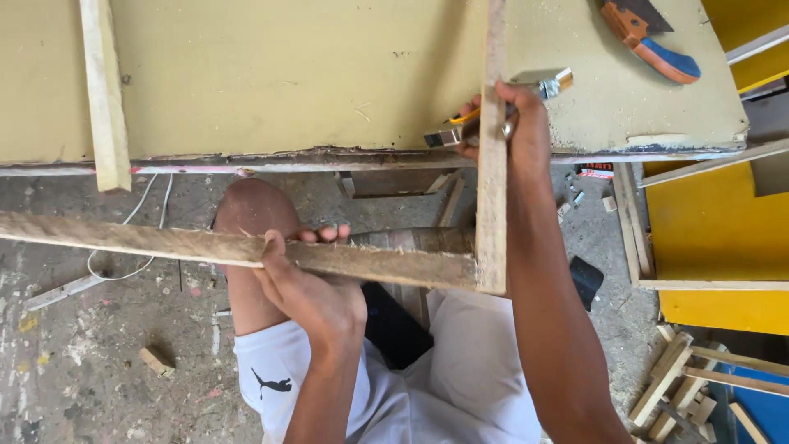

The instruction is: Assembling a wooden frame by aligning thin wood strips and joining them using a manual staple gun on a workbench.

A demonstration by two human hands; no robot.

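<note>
My left hand [308, 292] grips the long plank [205, 245]; my right hand [514, 123] clamps the upright strip [491, 205] and a tape measure [493, 111]; both pieces meet squarely, seemingly unfastened yet.

A carpentry workshop: handsaw [649, 33], worn workbench [288, 74], wood offcuts [682, 386].

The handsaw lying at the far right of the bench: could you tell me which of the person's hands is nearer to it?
Right. The right hand grips the upright strip at the bench edge, near the handsaw. The left hand holds the horizontal strip lower down, farther away.
</note>
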